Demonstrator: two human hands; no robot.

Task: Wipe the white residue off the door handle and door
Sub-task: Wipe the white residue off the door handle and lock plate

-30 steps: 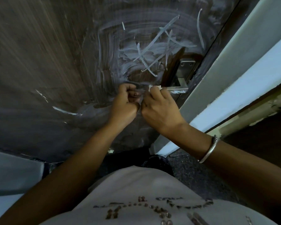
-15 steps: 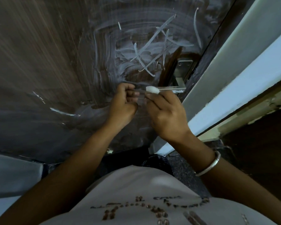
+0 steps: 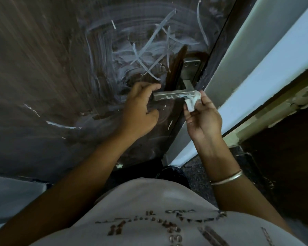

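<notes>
Pinching wipe (image 3: 192, 102) at handle (image 3: 172, 95) end, right hand (image 3: 202, 118) (grip closed), left hand (image 3: 140, 107) loosely open.

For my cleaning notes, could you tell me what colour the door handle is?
Silver-grey metal, streaked with white residue; the head view shows the door handle best.

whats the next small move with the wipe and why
Probably draw the white wipe in the right hand leftward along the door handle, towards the left hand. The wipe sits at the handle's right end, and white residue still streaks the lever's front face.
</notes>
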